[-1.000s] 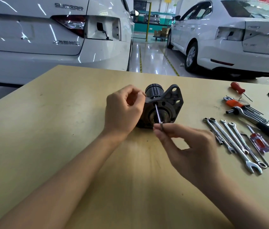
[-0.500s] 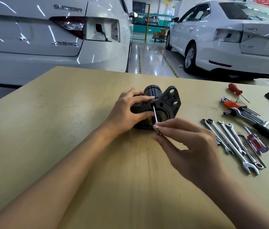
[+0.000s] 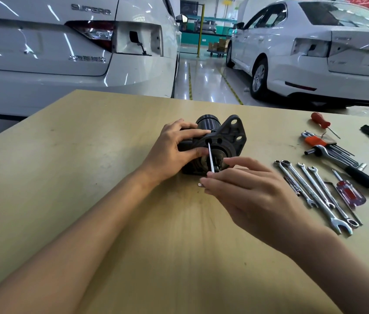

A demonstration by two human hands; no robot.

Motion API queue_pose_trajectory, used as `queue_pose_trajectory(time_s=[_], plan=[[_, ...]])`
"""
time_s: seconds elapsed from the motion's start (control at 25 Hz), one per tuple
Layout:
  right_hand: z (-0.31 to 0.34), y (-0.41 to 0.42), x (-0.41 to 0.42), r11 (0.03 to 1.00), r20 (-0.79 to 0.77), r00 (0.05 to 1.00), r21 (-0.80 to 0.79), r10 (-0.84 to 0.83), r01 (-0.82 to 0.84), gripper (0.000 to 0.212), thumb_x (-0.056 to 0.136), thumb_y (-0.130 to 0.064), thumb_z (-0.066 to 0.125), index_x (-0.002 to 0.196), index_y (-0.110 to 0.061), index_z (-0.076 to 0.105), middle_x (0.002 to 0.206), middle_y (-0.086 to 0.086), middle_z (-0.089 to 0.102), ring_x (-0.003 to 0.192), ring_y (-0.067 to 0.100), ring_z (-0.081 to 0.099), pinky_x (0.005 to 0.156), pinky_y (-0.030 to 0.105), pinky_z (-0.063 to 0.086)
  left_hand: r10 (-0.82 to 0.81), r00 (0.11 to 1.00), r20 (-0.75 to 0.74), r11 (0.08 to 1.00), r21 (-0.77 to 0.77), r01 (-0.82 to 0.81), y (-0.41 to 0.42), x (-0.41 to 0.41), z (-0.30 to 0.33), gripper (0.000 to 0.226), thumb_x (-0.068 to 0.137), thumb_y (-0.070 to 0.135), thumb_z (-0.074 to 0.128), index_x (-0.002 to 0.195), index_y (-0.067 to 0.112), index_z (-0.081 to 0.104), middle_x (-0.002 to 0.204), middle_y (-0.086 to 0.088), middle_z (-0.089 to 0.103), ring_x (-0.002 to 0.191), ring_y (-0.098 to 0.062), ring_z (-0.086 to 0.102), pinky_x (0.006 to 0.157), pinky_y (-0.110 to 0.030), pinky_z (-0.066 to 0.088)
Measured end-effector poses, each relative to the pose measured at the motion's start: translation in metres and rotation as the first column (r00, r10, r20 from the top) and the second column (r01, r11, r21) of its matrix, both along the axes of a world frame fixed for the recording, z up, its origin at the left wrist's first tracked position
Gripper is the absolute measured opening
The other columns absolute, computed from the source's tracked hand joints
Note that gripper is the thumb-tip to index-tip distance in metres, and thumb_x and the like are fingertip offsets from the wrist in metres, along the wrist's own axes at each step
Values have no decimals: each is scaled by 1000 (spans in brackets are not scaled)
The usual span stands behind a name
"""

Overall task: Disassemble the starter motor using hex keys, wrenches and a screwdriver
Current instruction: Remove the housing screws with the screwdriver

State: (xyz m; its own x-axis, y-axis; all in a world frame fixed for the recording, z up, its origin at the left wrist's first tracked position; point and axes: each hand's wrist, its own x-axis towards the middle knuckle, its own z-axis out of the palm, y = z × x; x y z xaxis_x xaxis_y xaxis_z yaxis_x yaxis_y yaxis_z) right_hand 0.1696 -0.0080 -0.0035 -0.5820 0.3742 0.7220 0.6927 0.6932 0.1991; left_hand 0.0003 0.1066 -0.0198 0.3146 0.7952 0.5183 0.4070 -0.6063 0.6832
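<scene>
head view: we see the starter motor point(image 3: 215, 146) lying on the wooden table point(image 3: 88, 155), near its middle, flange end toward us. our left hand point(image 3: 174, 150) grips the motor body, fingers curled over the top and thumb on the near face. our right hand point(image 3: 253, 191) pinches the bent end of a hex key point(image 3: 210, 158) between thumb and fingertips; its long shaft runs up to a hole in the flange. the right hand covers the table just in front of the motor. to the right lie a row of wrenches point(image 3: 315, 191), a red-handled screwdriver point(image 3: 349, 193), a hex key set point(image 3: 324, 143) and a small red screwdriver point(image 3: 320, 121). two white cars point(image 3: 65, 53) stand behind the table.
</scene>
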Motion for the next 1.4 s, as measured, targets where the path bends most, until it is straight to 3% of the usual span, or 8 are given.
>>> queue_pose_trajectory(time_s=[0.2, 0.44, 0.6, 0.76, 0.92, 0.96, 1.08, 1.4], plan=[[8, 0, 7, 999, 84, 996, -27, -35, 38, 27, 89, -2, 50, 73, -7, 72, 100, 10, 71, 88, 28, 68, 101, 27, 39, -8, 1000, -12, 1000, 16, 8, 2, -1, -1, 45, 78, 27, 74, 122, 26, 63, 122, 0, 57, 124, -17, 41, 107, -22, 28], [2, -5, 11, 993, -154, 987, -118, -34, 16, 15, 83, -3, 65, 93, -7, 77, 97, 10, 71, 81, 25, 71, 69, 36, 58, 17, 991, -135, 991, 131, 1, -1, -3, -4, 41, 87, 38, 63, 127, 27, 61, 116, 1, 58, 115, -17, 43, 100, -22, 34], [0, -9, 9, 985, -247, 967, -174, -61, 18, 14, 80, -16, 73, 91, -7, 77, 94, 4, 74, 81, 15, 72, 70, 33, 58, 94, 972, -214, 980, 192, -52, -5, -1, -2, 43, 92, 42, 55, 132, 29, 57, 115, 2, 57, 110, -15, 42, 94, -34, 43], [3, -16, -2, 925, -601, 773, -377, -202, -51, 16, 81, -26, 73, 79, -12, 79, 85, -6, 74, 76, 4, 69, 70, 21, 53, 188, 949, -253, 964, 235, -128, -12, 1, 1, 45, 92, 47, 51, 133, 30, 56, 112, 2, 57, 111, -17, 42, 82, -37, 49], [6, -16, 1, 841, -801, 527, -472, -284, -263, 19, 80, -26, 69, 70, -10, 76, 61, 1, 67, 53, 13, 64, 55, 28, 49, 342, 892, -295, 913, 330, -241, -22, 8, 2, 50, 91, 56, 44, 129, 28, 59, 102, -1, 56, 103, -22, 45, 70, -36, 47], [7, -16, 4, 824, -793, 538, -490, -285, -286, 18, 79, -24, 69, 71, -10, 76, 58, 3, 67, 49, 13, 64, 53, 27, 49, 369, 883, -292, 898, 358, -257, -22, 8, 2, 48, 91, 55, 48, 127, 28, 62, 98, -2, 57, 100, -24, 47, 77, -40, 45], [2, -17, 10, 846, -585, 788, -507, -194, -168, 13, 80, -23, 71, 80, -11, 78, 56, -3, 66, 47, 8, 63, 51, 25, 51, 372, 893, -252, 891, 368, -267, -17, 2, 4, 44, 82, 53, 63, 119, 29, 67, 92, 0, 56, 94, -25, 50, 99, -55, 34], [3, -13, 29, 977, -124, 989, -207, -84, 57, 32, 91, -27, 54, 97, -2, 75, 59, 5, 60, 43, 24, 55, 42, 33, 48, 213, 967, -137, 944, 284, -168, -12, -1, 2, 45, 77, 41, 75, 117, 20, 69, 87, -1, 52, 92, -23, 43, 86, -41, 45]])
